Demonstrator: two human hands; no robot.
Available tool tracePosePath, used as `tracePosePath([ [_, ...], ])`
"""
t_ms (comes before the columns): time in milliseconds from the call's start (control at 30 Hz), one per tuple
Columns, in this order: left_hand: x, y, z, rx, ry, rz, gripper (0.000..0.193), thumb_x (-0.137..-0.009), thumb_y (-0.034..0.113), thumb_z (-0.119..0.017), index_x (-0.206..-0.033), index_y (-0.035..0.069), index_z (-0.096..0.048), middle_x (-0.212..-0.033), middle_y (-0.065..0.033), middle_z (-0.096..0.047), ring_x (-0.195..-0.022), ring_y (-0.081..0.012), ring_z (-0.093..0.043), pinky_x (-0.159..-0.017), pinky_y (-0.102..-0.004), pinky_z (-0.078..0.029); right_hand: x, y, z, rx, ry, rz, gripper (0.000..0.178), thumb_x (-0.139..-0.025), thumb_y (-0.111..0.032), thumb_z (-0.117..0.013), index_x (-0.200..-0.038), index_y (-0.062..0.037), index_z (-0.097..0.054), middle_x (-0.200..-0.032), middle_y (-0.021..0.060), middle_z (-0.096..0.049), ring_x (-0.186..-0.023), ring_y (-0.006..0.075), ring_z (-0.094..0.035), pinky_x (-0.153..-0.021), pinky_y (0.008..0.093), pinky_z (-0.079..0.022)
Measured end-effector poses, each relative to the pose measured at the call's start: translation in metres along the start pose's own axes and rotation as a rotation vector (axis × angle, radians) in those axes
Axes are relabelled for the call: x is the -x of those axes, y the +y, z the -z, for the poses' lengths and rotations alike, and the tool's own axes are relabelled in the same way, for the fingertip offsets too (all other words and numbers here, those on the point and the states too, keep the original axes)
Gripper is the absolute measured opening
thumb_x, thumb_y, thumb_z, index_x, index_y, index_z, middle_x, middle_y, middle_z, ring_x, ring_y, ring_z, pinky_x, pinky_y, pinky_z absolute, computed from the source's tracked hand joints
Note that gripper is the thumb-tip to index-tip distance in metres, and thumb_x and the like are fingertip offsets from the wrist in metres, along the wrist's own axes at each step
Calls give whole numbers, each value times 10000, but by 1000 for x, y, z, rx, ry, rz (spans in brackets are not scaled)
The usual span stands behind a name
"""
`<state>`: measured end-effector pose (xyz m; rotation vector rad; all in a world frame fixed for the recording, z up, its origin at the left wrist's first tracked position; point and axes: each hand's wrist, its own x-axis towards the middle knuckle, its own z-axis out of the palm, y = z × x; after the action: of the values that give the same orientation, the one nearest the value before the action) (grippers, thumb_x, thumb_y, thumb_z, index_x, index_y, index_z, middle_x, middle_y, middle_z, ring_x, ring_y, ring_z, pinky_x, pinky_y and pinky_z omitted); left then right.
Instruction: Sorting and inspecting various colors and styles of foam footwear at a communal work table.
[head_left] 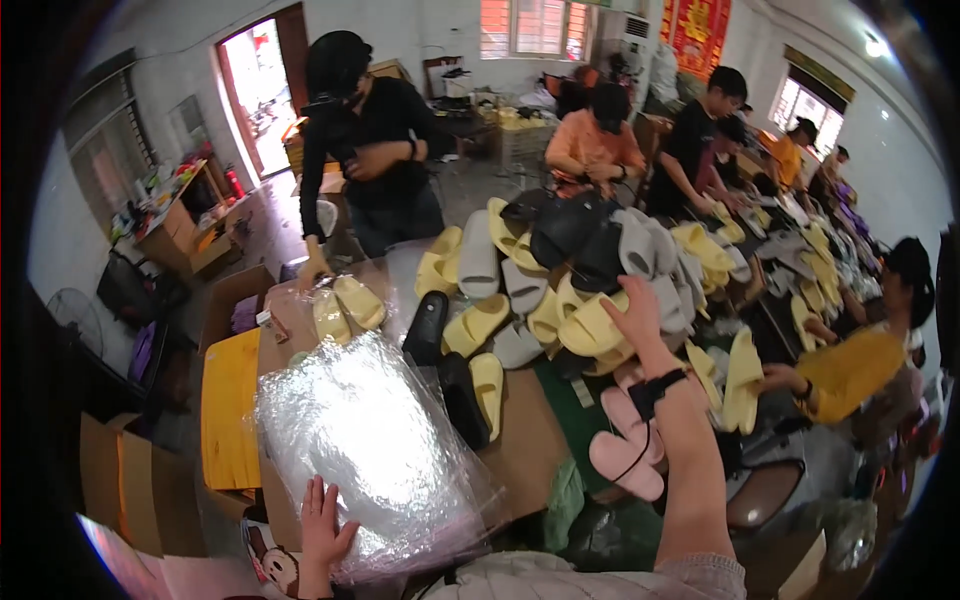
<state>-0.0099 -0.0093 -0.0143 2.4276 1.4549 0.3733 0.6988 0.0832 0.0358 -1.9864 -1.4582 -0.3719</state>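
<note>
My left hand (325, 528) lies flat with fingers stretched on a stack of shiny clear plastic bags (365, 440) at the table's near side. Reaching far forward, my right hand (640, 318) has its thumb and fingers on a yellow slipper (590, 328) at the front of a big heap; its underside grip is hidden. Around that slipper lie grey slippers (479, 255), black slippers (430, 325) and more yellow ones. Pink slippers (630, 455) sit beneath my right forearm. A bagged pair of pale yellow slippers (347, 305) rests beyond the plastic stack.
Across the table a person in black (385, 170) reaches toward the bagged pair. Another in a yellow top (850, 375) handles yellow slippers at right. Several people work along the far tables. Cardboard boxes (150, 485) stand at left, and a yellow sheet (231, 410) borders the table.
</note>
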Motion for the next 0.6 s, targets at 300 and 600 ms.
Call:
tracePosePath([
  [300,8,0,-6,-70,3,32,826,-809,500,-698,-1453,57,-431,-1562,-266,-294,-1408,-502,-306,-1115,-579,-304,-155,12,-46,383,-435,-397,1109,-621,-887,-598,-1494,-218,-457,-1601,144,-283,-1501,425,-103,-1140,701,-128],
  [600,-2,16,-1,-116,-50,47,820,-880,488,-639,-1520,71,-342,-1592,-234,-259,-1455,-441,-260,-1145,-533,-277,-116,-7,-101,524,-620,-193,930,-664,-853,-577,-1280,-165,-685,-1407,82,-559,-1511,367,-45,-1116,751,-37],
])
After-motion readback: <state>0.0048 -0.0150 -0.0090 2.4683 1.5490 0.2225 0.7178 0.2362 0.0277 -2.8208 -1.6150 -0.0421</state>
